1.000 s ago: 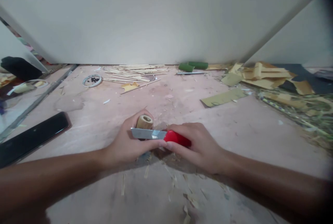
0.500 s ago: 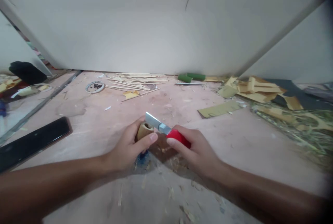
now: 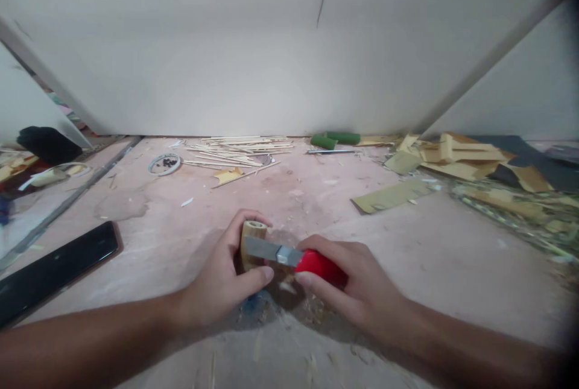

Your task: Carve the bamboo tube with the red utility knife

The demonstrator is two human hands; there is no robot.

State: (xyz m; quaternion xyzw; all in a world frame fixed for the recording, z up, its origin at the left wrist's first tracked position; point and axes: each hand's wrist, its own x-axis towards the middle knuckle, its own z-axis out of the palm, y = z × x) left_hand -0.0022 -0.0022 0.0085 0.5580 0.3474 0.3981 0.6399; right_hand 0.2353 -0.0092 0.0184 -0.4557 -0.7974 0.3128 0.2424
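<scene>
My left hand (image 3: 226, 268) grips a short hollow bamboo piece (image 3: 256, 228), standing nearly upright with its open end on top. My right hand (image 3: 353, 277) is wrapped round the red handle of a knife (image 3: 265, 249). The broad metal blade points left and lies across the near side of the bamboo piece, just under its rim. Whether the edge cuts into the surface I cannot tell. Pale shavings (image 3: 312, 310) are scattered on the board beneath my hands, beside a blue mark (image 3: 253, 303).
A black phone (image 3: 58, 271) lies at the left. Farther back are a round lid with dark bits (image 3: 164, 164), thin sticks (image 3: 239, 151) and green bamboo pieces (image 3: 337, 139). Cut cardboard (image 3: 465, 157), a flat strip (image 3: 393, 195) and plant scraps (image 3: 520, 214) lie right. A white panel (image 3: 271, 63) stands behind.
The blade has swung down from above the bamboo's rim to its near side. The bamboo piece has been tipped more upright in my left hand. My view has shifted slightly.
</scene>
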